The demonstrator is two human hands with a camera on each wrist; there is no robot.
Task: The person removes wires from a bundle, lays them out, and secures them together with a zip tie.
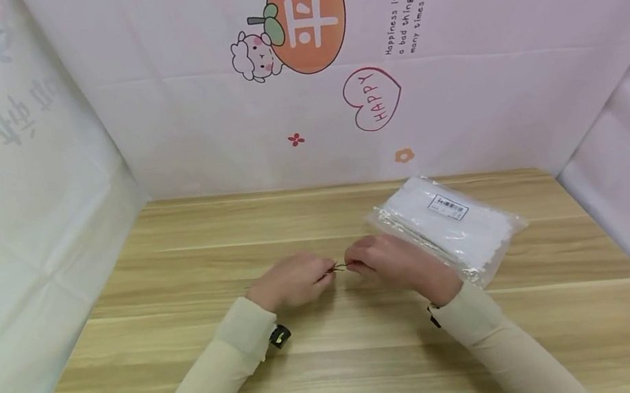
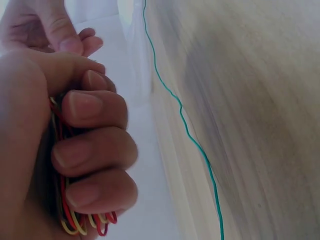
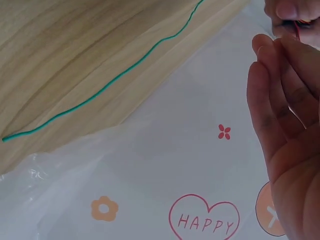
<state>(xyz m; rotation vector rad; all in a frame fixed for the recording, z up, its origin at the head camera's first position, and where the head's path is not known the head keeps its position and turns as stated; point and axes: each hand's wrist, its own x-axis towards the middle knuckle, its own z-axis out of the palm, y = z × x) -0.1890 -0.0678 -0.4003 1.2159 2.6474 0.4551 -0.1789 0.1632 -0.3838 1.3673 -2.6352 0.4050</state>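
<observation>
My left hand (image 1: 297, 279) curls its fingers round a looped bundle of thin red, yellow and dark wires (image 2: 61, 200), whose loops stick out below the little finger in the left wrist view. Short wire ends (image 1: 339, 267) bridge the small gap between the hands. Thumb and fingertips of my right hand (image 1: 391, 263) pinch those ends; the exact contact is hidden behind the fingers. A single green wire (image 2: 181, 112) runs wavily over the tabletop in the left wrist view. The right wrist view also shows the green wire (image 3: 107, 86), apart from the right hand.
A clear plastic bag (image 1: 451, 226) with white contents and a barcode label lies right of centre, close beyond the right hand. The wood-grain table (image 1: 345, 379) is bordered by printed white cloth (image 1: 199, 104) at the back and both sides.
</observation>
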